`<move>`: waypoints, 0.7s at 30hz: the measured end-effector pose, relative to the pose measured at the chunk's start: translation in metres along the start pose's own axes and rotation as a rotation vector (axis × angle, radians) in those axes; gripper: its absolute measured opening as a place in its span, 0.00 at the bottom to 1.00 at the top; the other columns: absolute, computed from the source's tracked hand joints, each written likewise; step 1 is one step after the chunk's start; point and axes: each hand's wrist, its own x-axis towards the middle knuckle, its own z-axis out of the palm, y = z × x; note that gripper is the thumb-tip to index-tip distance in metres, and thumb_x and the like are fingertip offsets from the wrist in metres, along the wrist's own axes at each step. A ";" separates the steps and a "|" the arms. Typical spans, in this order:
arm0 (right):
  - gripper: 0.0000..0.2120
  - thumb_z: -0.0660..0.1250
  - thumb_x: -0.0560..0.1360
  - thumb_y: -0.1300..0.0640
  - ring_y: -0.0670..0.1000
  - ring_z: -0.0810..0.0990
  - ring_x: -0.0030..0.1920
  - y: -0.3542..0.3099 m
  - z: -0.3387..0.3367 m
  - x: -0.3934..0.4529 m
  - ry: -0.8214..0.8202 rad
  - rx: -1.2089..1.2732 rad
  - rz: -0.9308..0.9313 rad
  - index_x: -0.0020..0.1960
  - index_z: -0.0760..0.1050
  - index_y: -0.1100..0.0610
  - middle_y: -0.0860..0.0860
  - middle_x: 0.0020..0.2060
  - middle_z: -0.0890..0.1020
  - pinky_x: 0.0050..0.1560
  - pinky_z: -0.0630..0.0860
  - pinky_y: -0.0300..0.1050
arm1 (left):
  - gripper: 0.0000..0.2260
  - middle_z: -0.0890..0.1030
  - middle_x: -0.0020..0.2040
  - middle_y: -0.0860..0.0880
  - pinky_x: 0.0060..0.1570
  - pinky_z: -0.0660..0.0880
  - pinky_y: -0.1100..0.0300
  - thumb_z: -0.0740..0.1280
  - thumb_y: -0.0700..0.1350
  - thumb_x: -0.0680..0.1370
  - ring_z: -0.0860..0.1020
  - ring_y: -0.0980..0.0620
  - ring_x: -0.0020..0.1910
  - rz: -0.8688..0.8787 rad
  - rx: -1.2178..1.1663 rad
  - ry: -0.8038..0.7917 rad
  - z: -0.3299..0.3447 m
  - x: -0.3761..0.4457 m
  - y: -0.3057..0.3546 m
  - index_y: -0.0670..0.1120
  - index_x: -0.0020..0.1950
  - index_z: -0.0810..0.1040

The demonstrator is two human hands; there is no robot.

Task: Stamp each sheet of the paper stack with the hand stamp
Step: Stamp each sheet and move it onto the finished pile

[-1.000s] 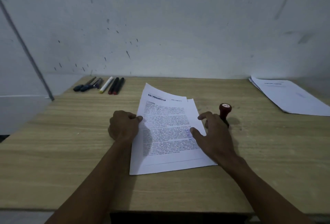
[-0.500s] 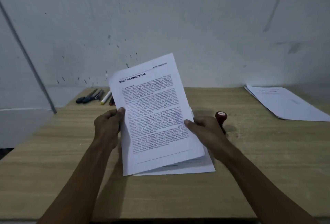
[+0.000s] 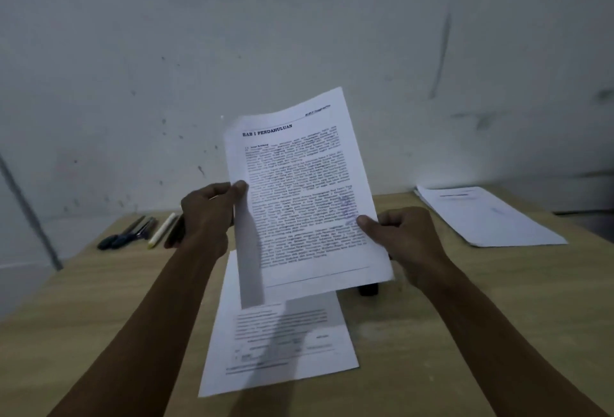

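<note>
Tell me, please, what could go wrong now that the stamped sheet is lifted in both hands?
The purple mark sits right at the right hand's thumb on the sheet, so it may smear if still wet. The stamp is nearly hidden beneath the sheet and could get knocked over.

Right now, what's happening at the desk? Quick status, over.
Left hand and right hand both pinch the top sheet, held up off the table. Next sheet flat below. Hand stamp mostly hidden behind the sheet.
</note>
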 end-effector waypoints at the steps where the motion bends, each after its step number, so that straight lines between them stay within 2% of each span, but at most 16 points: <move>1: 0.12 0.77 0.69 0.57 0.50 0.84 0.32 -0.001 -0.010 0.005 0.033 0.006 0.000 0.32 0.80 0.62 0.54 0.31 0.85 0.31 0.78 0.44 | 0.05 0.82 0.39 0.49 0.36 0.77 0.57 0.75 0.41 0.71 0.79 0.52 0.37 0.015 0.006 -0.005 0.013 0.001 0.004 0.41 0.44 0.83; 3: 0.12 0.78 0.68 0.57 0.52 0.85 0.33 0.001 -0.033 0.018 0.110 0.034 0.010 0.32 0.81 0.62 0.54 0.31 0.85 0.33 0.78 0.45 | 0.04 0.82 0.38 0.49 0.35 0.78 0.57 0.75 0.40 0.71 0.79 0.52 0.37 0.046 0.029 -0.052 0.047 0.003 0.010 0.45 0.39 0.82; 5: 0.12 0.77 0.70 0.57 0.54 0.83 0.35 0.007 -0.052 0.031 0.190 0.012 0.013 0.34 0.81 0.64 0.57 0.32 0.84 0.37 0.77 0.47 | 0.02 0.83 0.39 0.47 0.36 0.79 0.56 0.74 0.39 0.72 0.80 0.50 0.37 0.082 0.077 -0.111 0.078 0.005 0.011 0.43 0.41 0.83; 7: 0.12 0.74 0.74 0.57 0.52 0.81 0.36 0.017 -0.071 0.043 0.258 -0.094 0.021 0.36 0.81 0.63 0.57 0.32 0.83 0.39 0.74 0.44 | 0.01 0.83 0.41 0.44 0.40 0.79 0.53 0.73 0.38 0.73 0.80 0.46 0.39 0.104 0.142 -0.147 0.110 0.005 0.007 0.42 0.44 0.83; 10: 0.11 0.69 0.78 0.58 0.52 0.81 0.38 0.033 -0.102 0.058 0.346 -0.285 0.059 0.41 0.83 0.64 0.55 0.37 0.84 0.42 0.75 0.45 | 0.04 0.83 0.46 0.39 0.46 0.81 0.45 0.71 0.34 0.73 0.82 0.41 0.45 0.080 0.251 -0.221 0.161 0.002 -0.006 0.37 0.46 0.83; 13: 0.09 0.68 0.78 0.58 0.52 0.80 0.38 0.052 -0.141 0.074 0.419 -0.440 0.110 0.43 0.83 0.62 0.56 0.40 0.85 0.42 0.74 0.45 | 0.04 0.82 0.44 0.39 0.42 0.82 0.45 0.68 0.31 0.71 0.82 0.40 0.43 0.066 0.358 -0.310 0.215 -0.005 -0.024 0.36 0.43 0.82; 16: 0.06 0.69 0.77 0.57 0.58 0.82 0.46 0.073 -0.175 0.089 0.480 -0.556 0.203 0.48 0.84 0.58 0.56 0.46 0.85 0.46 0.75 0.46 | 0.06 0.78 0.36 0.44 0.36 0.82 0.48 0.68 0.30 0.69 0.80 0.43 0.38 0.058 0.451 -0.364 0.264 -0.013 -0.048 0.39 0.35 0.77; 18: 0.06 0.70 0.76 0.56 0.60 0.82 0.52 0.087 -0.194 0.098 0.505 -0.630 0.269 0.51 0.83 0.55 0.56 0.50 0.84 0.48 0.75 0.48 | 0.01 0.79 0.37 0.41 0.35 0.82 0.45 0.67 0.31 0.68 0.81 0.43 0.38 0.050 0.521 -0.395 0.293 -0.017 -0.066 0.35 0.37 0.78; 19: 0.07 0.69 0.76 0.56 0.60 0.81 0.53 0.094 -0.201 0.102 0.509 -0.672 0.293 0.52 0.82 0.55 0.56 0.51 0.84 0.50 0.75 0.49 | 0.03 0.80 0.38 0.40 0.35 0.82 0.46 0.67 0.32 0.68 0.80 0.43 0.37 0.040 0.557 -0.407 0.304 -0.019 -0.075 0.33 0.39 0.79; 21: 0.08 0.69 0.77 0.55 0.61 0.81 0.54 0.113 -0.220 0.116 0.525 -0.751 0.329 0.54 0.81 0.55 0.57 0.53 0.82 0.51 0.75 0.50 | 0.04 0.79 0.37 0.41 0.30 0.80 0.54 0.67 0.34 0.67 0.79 0.44 0.33 0.036 0.624 -0.454 0.335 -0.022 -0.099 0.33 0.39 0.77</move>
